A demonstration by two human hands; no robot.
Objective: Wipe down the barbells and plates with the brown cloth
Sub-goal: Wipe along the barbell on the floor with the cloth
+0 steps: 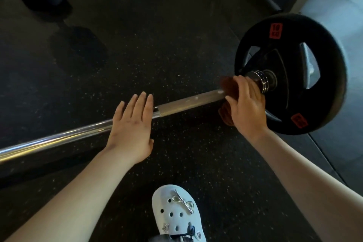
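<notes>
right hand (247, 104): curled over brown cloth (225, 84) on barbell (188, 102), beside plate (322, 76)
left hand (132, 124): flat open, holding nothing

The barbell (64, 137) shaft is glossy polished metal, turning duller and matt on a stretch nearer the plate (290, 73) (matt black, rubbery-looking, red labels). The brown cloth (225, 84) looks soft. The floor (157, 45) is speckled matt rubber

Blurred red "10 KG" label (276, 30) on plate (324, 61)
</notes>
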